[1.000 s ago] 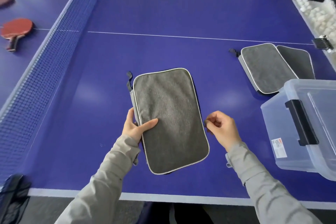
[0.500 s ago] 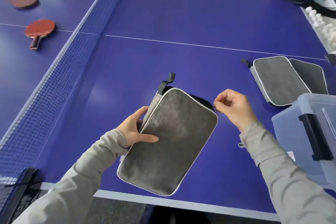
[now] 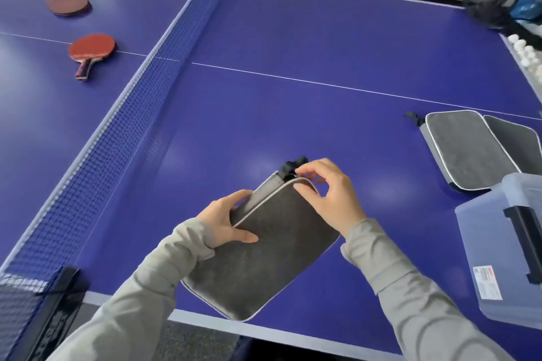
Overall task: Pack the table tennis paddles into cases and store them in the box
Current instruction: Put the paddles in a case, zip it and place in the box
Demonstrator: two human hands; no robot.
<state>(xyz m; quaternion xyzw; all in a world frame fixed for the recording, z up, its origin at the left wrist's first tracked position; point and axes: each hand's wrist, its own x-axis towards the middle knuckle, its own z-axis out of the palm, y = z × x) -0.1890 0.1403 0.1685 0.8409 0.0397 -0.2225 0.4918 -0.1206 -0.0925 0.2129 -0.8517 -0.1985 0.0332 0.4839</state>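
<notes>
You held the grey case (image 3: pixel 261 255) tilted above the near edge of the blue table (image 3: pixel 293 38), its far corner raised and its near corner hanging past the table's edge. Your left hand (image 3: pixel 224 221) gripped the case's left side: the thumb lay flat on the top face and the fingers (image 3: pixel 234 199) wrapped around the side wall. Your right hand (image 3: pixel 328 193) sat at the far corner of the case, with the thumb and forefinger pinched together at the black zipper pull (image 3: pixel 291 168) and the other fingers loosely curled above the top face; whether they actually gripped the pull could not be confirmed. A second grey case (image 3: pixel 466 149) lay flat on the table to your right, with a third case (image 3: pixel 516 143) partly tucked behind it. The clear plastic box (image 3: pixel 498 243), with a black latch (image 3: pixel 525 243) on its lid, stood at the right edge, just beside the second case. Two red paddles lay beyond the net (image 3: pixel 117 132) on the left half of the table: the nearer paddle (image 3: pixel 91 48) close to the white centre line, and the farther paddle (image 3: pixel 67 3) well apart from it. White balls (image 3: pixel 525 50) sat at the far right edge.
</notes>
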